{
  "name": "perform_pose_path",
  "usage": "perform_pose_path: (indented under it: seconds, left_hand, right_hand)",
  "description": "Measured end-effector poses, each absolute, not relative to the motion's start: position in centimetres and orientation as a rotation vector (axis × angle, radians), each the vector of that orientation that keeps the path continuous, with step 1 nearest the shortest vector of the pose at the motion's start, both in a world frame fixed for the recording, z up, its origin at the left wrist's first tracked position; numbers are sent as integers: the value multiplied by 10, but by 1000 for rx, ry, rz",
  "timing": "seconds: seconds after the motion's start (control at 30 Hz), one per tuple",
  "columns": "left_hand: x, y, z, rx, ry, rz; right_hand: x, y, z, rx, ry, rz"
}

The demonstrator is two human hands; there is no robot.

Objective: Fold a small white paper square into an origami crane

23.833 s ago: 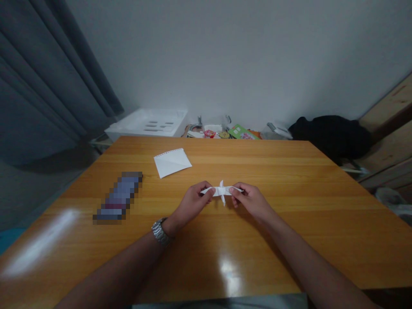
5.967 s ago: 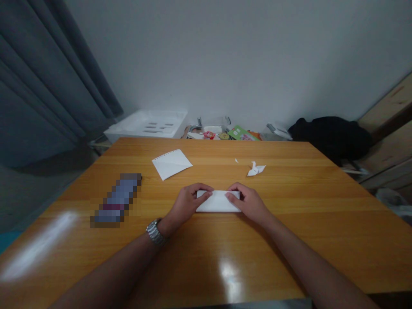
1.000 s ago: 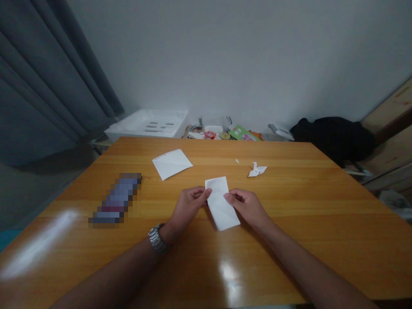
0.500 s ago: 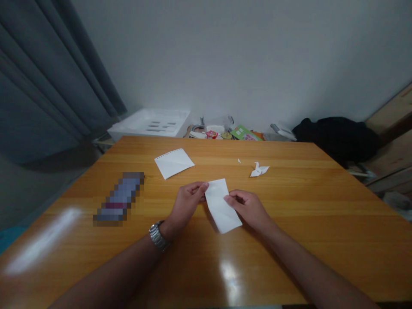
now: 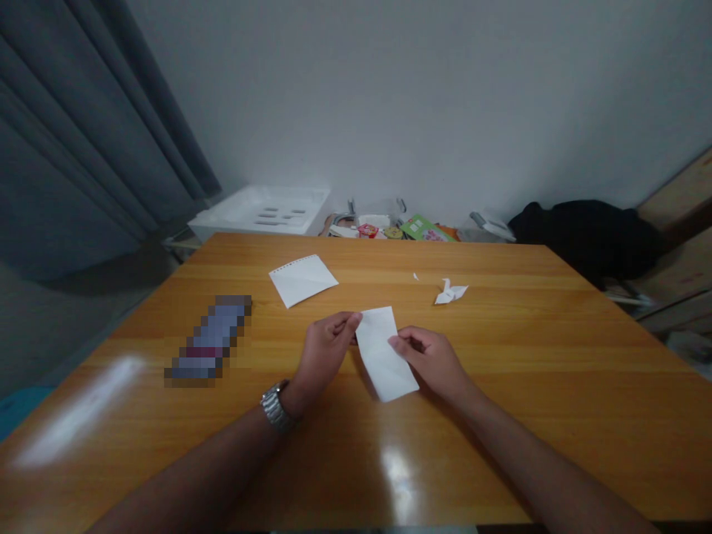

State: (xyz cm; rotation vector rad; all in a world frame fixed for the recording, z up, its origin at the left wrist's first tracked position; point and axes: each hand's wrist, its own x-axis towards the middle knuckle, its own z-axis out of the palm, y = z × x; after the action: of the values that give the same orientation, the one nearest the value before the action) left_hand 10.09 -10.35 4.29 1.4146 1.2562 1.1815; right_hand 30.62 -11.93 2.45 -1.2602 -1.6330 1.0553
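Note:
A white sheet of paper [image 5: 383, 360], longer than wide, is held between my two hands above the wooden table. My left hand [image 5: 328, 348] pinches its upper left corner, thumb on top. Along the right edge, my right hand [image 5: 428, 356] grips it between thumb and fingers. Beyond my right hand stands a folded white paper crane [image 5: 451, 292], with a tiny paper scrap [image 5: 415, 276] to its left. Past my left hand lies another white sheet [image 5: 303, 281] with a perforated top edge.
At the left of the table [image 5: 528, 415] lies a blurred-out, phone-like flat object [image 5: 210, 340]. Behind the far edge are a white foam tray [image 5: 267, 208], a green packet [image 5: 426, 228] and other small items. A black cloth-like heap [image 5: 589, 233] sits at the back right.
Almost nothing differs: both hands keep their hold on the sheet. The whole view has shifted very slightly, and the paper has barely moved.

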Motion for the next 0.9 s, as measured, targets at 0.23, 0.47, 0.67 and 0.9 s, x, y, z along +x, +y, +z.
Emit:
perform_pose_path:
  seconds: [0.23, 0.47, 0.67, 0.9]
  left_hand:
    - [101, -102, 37, 1465, 1228, 1197]
    - [101, -98, 31, 1309, 1128, 1137]
    - [103, -100, 22, 1281, 1021, 993]
    - [103, -100, 25, 1384, 1107, 1013]
  right_hand:
    - [305, -119, 25, -1246, -1632, 1062]
    - [306, -117, 21, -1276, -1596, 1029]
    - [311, -112, 18, -1286, -1478, 1024]
    - [310, -111, 17, -1251, -1465, 1069]
